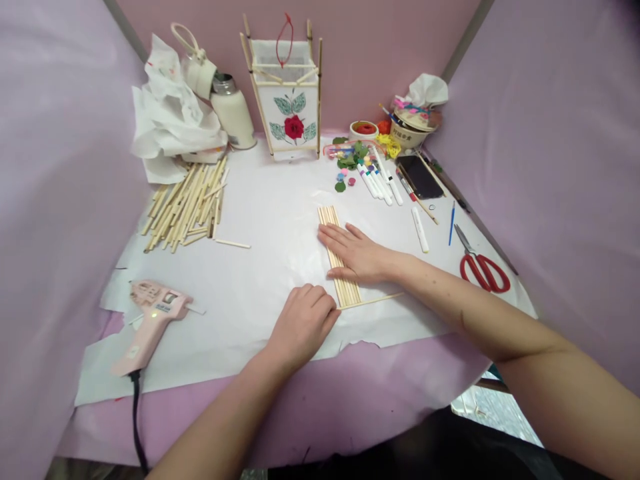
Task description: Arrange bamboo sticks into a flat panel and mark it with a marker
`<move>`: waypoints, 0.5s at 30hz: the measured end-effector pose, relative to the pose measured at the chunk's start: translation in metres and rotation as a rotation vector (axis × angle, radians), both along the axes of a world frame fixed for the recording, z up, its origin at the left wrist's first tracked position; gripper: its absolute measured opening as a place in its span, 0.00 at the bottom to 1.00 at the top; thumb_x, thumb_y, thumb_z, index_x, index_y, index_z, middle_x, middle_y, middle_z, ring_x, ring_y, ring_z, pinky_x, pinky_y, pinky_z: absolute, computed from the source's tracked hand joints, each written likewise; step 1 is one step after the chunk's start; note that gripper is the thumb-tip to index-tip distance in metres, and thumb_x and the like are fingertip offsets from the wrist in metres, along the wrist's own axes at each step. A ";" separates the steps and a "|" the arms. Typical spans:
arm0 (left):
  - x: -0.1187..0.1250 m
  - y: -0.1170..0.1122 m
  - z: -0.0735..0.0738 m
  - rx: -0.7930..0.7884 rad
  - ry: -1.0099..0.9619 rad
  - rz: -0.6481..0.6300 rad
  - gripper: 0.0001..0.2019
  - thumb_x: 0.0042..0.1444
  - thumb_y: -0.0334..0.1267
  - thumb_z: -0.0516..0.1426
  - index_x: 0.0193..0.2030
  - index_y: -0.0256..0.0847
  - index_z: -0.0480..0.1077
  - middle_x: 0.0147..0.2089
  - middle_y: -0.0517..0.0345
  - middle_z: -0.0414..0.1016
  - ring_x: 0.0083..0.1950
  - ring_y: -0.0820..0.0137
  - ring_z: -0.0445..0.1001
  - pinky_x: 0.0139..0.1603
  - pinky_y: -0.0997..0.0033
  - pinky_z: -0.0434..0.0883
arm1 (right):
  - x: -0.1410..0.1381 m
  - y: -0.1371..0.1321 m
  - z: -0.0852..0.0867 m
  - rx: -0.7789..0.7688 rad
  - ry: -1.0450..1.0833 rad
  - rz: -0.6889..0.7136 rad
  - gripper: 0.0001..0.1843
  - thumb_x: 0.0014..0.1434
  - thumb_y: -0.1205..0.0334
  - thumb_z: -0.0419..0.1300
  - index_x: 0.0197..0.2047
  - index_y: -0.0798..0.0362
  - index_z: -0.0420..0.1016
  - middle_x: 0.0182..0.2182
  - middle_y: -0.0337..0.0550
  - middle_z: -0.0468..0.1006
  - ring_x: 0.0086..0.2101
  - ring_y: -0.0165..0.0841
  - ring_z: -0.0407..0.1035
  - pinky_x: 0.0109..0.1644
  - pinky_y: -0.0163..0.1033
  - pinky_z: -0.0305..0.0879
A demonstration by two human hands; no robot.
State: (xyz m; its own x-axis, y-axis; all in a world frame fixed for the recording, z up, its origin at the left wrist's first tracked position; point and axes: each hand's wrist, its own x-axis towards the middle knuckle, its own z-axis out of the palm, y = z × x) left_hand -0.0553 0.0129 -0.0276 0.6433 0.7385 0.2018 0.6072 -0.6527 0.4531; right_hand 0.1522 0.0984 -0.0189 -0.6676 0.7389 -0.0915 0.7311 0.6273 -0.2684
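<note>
Several thin wooden sticks (346, 288) lie side by side in a row on the white paper. My right hand (357, 253) rests flat across this row, fingers stretched out. One more wooden stick (375, 300) lies crosswise along the row's near ends. At its left end my left hand (304, 323) is closed, with thumb and fingers pinched on that stick; the fingertips are partly hidden. The stick's right end passes near my right forearm.
A pink glue gun (155, 317) lies at left, before a pile of sticks (187, 207). Behind stand a bottle (234, 113) and a lantern with a rose (294, 127). Markers (375, 180), a phone (421, 177) and red-handled scissors (483, 267) lie at right.
</note>
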 end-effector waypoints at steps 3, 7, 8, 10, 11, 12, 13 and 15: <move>0.000 0.000 0.000 0.003 0.004 -0.003 0.09 0.64 0.34 0.52 0.32 0.39 0.67 0.34 0.55 0.69 0.38 0.67 0.66 0.42 0.63 0.63 | 0.001 0.001 0.001 -0.009 0.030 0.007 0.45 0.63 0.36 0.43 0.72 0.56 0.35 0.71 0.53 0.35 0.69 0.45 0.32 0.69 0.57 0.29; 0.000 0.000 0.001 0.012 0.009 -0.012 0.08 0.63 0.35 0.52 0.33 0.39 0.67 0.35 0.55 0.69 0.38 0.67 0.65 0.41 0.63 0.63 | 0.004 -0.001 0.010 -0.006 0.090 0.000 0.46 0.62 0.35 0.43 0.72 0.54 0.34 0.71 0.52 0.35 0.69 0.45 0.31 0.69 0.58 0.29; 0.000 0.000 0.001 0.014 0.007 -0.013 0.08 0.63 0.35 0.53 0.33 0.39 0.67 0.34 0.56 0.69 0.37 0.67 0.65 0.41 0.63 0.63 | 0.007 -0.004 0.015 -0.003 0.106 -0.008 0.45 0.62 0.35 0.44 0.72 0.54 0.36 0.71 0.52 0.35 0.69 0.45 0.31 0.69 0.58 0.29; 0.000 0.001 0.001 0.019 0.002 -0.013 0.08 0.63 0.35 0.53 0.33 0.39 0.67 0.34 0.56 0.70 0.37 0.67 0.65 0.41 0.64 0.62 | 0.014 -0.014 0.027 -0.001 0.139 -0.029 0.43 0.62 0.37 0.47 0.71 0.54 0.41 0.71 0.52 0.40 0.68 0.46 0.35 0.68 0.58 0.33; 0.000 0.001 0.001 0.022 0.001 -0.011 0.08 0.63 0.35 0.53 0.32 0.39 0.67 0.34 0.56 0.70 0.37 0.67 0.65 0.40 0.64 0.62 | 0.019 -0.021 0.033 -0.006 0.157 -0.042 0.41 0.62 0.38 0.49 0.70 0.54 0.47 0.70 0.53 0.45 0.68 0.47 0.39 0.68 0.57 0.38; 0.001 0.001 0.000 0.025 0.002 -0.011 0.08 0.63 0.35 0.54 0.32 0.39 0.67 0.34 0.56 0.70 0.37 0.67 0.65 0.40 0.64 0.62 | 0.024 -0.029 0.039 -0.023 0.172 -0.050 0.38 0.62 0.39 0.51 0.67 0.54 0.53 0.68 0.54 0.51 0.66 0.47 0.44 0.66 0.55 0.43; 0.001 0.001 0.000 0.026 0.004 -0.011 0.08 0.62 0.35 0.54 0.32 0.39 0.67 0.34 0.56 0.70 0.36 0.67 0.65 0.39 0.64 0.62 | 0.029 -0.037 0.043 -0.054 0.185 -0.058 0.35 0.61 0.41 0.53 0.64 0.54 0.60 0.64 0.54 0.58 0.63 0.47 0.51 0.64 0.53 0.49; 0.001 0.002 0.000 0.026 0.005 -0.010 0.08 0.63 0.35 0.54 0.31 0.39 0.67 0.33 0.56 0.69 0.35 0.68 0.64 0.39 0.65 0.61 | 0.040 -0.054 0.047 -0.137 0.201 -0.066 0.25 0.59 0.44 0.57 0.53 0.52 0.69 0.54 0.52 0.69 0.54 0.44 0.61 0.57 0.50 0.57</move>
State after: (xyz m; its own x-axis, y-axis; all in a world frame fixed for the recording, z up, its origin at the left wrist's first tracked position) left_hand -0.0544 0.0146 -0.0277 0.6516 0.7266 0.2179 0.6026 -0.6703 0.4331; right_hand 0.1921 0.0446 0.0279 -0.6336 0.7710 -0.0642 0.6922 0.5279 -0.4921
